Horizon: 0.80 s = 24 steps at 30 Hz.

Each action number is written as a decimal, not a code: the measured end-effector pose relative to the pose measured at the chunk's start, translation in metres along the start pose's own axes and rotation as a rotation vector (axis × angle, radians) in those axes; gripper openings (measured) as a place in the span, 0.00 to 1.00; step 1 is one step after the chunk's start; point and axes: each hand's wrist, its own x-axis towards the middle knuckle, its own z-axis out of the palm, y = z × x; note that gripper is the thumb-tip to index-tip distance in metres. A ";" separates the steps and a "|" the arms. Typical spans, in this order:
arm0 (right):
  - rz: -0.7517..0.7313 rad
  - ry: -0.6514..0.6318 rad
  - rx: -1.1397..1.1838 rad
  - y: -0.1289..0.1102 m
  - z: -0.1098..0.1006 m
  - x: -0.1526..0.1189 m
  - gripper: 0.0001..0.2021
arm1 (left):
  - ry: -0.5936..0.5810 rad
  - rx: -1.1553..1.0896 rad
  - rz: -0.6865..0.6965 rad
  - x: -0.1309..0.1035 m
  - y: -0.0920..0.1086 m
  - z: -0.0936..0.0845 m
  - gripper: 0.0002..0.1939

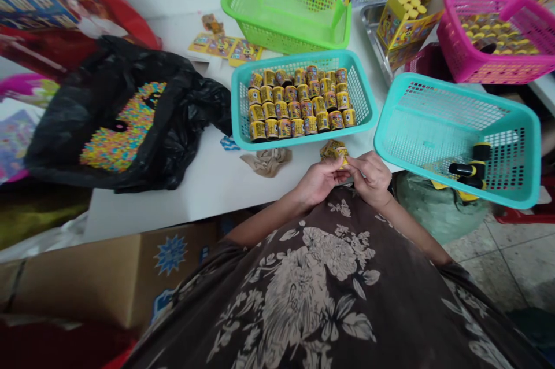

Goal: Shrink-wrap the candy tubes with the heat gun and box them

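At the front edge of the table, my left hand (319,181) and my right hand (371,176) are close together, fingertips nearly meeting. Between them they pinch a small yellow printed label (343,155), partly hidden by the fingers. Just behind the fingers lies a bunch of similar yellow printed material (329,147), whose exact form I cannot make out. Beyond it, a turquoise basket (303,140) contains rows of small yellow-labelled jars (297,127). Crumpled brown paper (267,162) rests left of my hands.
To the left, a black plastic bag (182,120) holds colourful pellets (125,132). A second turquoise basket (427,143) with several black-and-yellow pieces stands right. A green basket (284,42) is behind; a pink basket (498,71) and metal tray (377,39) are back right.
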 end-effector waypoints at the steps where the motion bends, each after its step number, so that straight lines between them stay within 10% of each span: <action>1: -0.012 0.009 -0.003 -0.001 0.000 0.001 0.12 | -0.004 0.004 0.000 -0.001 0.001 0.000 0.07; 13: 0.055 -0.113 -0.157 -0.014 -0.004 0.004 0.21 | 0.013 0.031 0.068 -0.003 0.006 0.004 0.11; 24: 0.043 -0.204 -0.132 -0.025 -0.047 0.037 0.08 | -0.097 0.218 0.202 -0.006 0.010 0.014 0.21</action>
